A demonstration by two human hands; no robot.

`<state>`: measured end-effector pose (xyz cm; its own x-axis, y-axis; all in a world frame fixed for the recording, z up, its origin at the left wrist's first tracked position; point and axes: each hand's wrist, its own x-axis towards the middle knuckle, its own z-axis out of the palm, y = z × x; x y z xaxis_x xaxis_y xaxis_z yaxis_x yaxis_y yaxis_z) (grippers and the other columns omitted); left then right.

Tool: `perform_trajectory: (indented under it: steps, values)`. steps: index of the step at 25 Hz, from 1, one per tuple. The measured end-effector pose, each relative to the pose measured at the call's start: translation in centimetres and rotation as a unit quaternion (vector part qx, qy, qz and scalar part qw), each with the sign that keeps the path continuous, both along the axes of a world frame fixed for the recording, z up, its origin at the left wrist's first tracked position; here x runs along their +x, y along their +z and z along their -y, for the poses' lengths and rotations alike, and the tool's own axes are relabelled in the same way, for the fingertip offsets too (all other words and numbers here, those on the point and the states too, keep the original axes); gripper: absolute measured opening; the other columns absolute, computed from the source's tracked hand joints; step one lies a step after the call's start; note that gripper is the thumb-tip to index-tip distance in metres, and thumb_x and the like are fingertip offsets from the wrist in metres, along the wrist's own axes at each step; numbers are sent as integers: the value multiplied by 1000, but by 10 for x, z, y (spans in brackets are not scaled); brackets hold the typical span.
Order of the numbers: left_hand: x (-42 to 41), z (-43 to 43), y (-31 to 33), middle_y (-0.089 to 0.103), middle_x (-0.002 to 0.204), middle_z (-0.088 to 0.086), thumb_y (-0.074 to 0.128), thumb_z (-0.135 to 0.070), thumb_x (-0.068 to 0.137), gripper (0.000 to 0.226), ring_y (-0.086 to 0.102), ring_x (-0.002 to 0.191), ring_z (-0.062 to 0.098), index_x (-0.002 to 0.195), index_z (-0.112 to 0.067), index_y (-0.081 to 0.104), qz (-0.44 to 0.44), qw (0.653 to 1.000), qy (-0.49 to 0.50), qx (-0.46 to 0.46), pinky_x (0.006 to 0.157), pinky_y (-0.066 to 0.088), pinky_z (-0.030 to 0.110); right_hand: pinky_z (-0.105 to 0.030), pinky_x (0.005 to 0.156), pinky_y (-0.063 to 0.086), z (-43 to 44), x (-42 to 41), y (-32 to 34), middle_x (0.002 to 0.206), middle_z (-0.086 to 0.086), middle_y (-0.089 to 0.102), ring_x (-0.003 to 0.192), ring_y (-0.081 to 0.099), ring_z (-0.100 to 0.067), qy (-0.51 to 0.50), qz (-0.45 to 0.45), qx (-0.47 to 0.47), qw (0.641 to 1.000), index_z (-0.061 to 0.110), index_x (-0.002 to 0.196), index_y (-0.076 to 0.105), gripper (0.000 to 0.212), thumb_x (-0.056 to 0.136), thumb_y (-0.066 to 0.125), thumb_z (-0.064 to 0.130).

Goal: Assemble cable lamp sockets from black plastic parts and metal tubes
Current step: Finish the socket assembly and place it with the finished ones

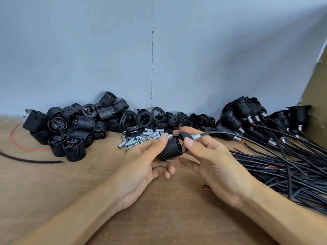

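Holding one socket just above the brown wooden table (53, 191): left hand (141, 167) clamps its fingers round the ribbed black plastic socket body (170, 149), steadying it. Right hand (217, 167) pinches the black plastic cap (185, 136) between thumb and forefinger, silver metal tube (196, 137) and black cable (221, 133) trailing out, held close since a thin red wire (180, 143) bridges the gap. Cap looks ready to seat.

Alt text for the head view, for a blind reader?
The left hand holds a ribbed black socket body; the right hand pinches its cabled cap. Behind lie black parts, metal tubes and finished sockets.
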<state>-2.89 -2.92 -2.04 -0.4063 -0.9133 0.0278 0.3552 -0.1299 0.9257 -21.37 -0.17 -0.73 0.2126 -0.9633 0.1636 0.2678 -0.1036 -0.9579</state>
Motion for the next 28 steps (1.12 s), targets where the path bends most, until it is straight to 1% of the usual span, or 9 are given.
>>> perform_trajectory:
  steps: [3, 6, 10, 13, 17, 19, 22, 24, 28]
  values:
    - [-2, -2, 1, 69, 82, 15, 61, -50, 90, 40, 59, 54, 19, 93, -15, 80, 31, 999, -26, 19, 44, 47, 23, -28, 83, 57, -1, 3, -1, 115, -6, 74, 95, 70, -16, -35, -5, 6, 999, 23, 115, 73, 42, 76, 79, 38]
    - [-3, -2, 2, 61, 70, 8, 53, -55, 96, 43, 52, 49, 17, 84, -23, 78, 61, 997, -26, 36, 39, 39, 21, -29, 80, 56, -1, 5, -2, 114, -8, 74, 97, 69, -14, -47, -11, 10, 999, 19, 108, 76, 35, 79, 77, 40]
    - [-2, -2, 2, 57, 68, 7, 52, -56, 98, 43, 46, 45, 16, 99, -16, 69, 70, 996, -12, 58, 38, 34, 22, -32, 78, 58, -2, 5, -2, 111, -10, 74, 96, 69, -17, -30, -13, 6, 999, 16, 97, 78, 25, 88, 69, 37]
    - [-2, -1, 4, 55, 66, 6, 53, -57, 97, 48, 43, 43, 15, 114, -14, 67, 72, 994, -18, 77, 36, 32, 22, -34, 81, 57, -1, 2, -1, 116, -14, 72, 98, 68, -19, -31, -23, -5, 999, 10, 100, 77, 29, 86, 72, 35]
    - [-1, 0, 4, 53, 64, 5, 54, -56, 97, 51, 39, 39, 14, 122, -12, 63, 71, 992, -26, 96, 33, 30, 21, -37, 82, 58, 2, -3, 2, 115, -22, 70, 96, 67, -23, -30, -38, -15, 999, 5, 101, 77, 35, 80, 76, 33]
    - [0, 2, 3, 52, 64, 4, 53, -56, 97, 55, 41, 38, 12, 117, -6, 59, 77, 992, -30, 99, 33, 31, 21, -36, 82, 59, 4, -7, 6, 111, -20, 72, 96, 69, -23, -28, -70, -35, 997, 5, 104, 76, 34, 82, 75, 31]
    - [0, 4, 1, 49, 65, 4, 52, -58, 96, 47, 43, 38, 10, 116, -15, 55, 94, 992, -19, 83, 35, 34, 19, -37, 83, 60, 6, -10, 9, 110, -14, 74, 98, 70, -21, -20, -108, -65, 992, 11, 108, 76, 28, 86, 73, 28]
    - [-1, 4, 1, 49, 65, 4, 51, -56, 97, 47, 44, 38, 10, 118, -15, 56, 94, 992, -11, 81, 35, 35, 19, -38, 83, 60, 6, -11, 9, 112, -13, 74, 101, 70, -22, -19, -114, -66, 991, 9, 110, 75, 28, 87, 72, 25]
    - [-3, 1, 3, 49, 64, 4, 49, -52, 100, 63, 44, 36, 9, 133, 2, 56, 102, 991, 17, 84, 33, 34, 18, -41, 86, 60, 5, -11, 5, 115, -10, 74, 107, 70, -25, -26, -127, -66, 989, 5, 116, 71, 36, 86, 71, 25]
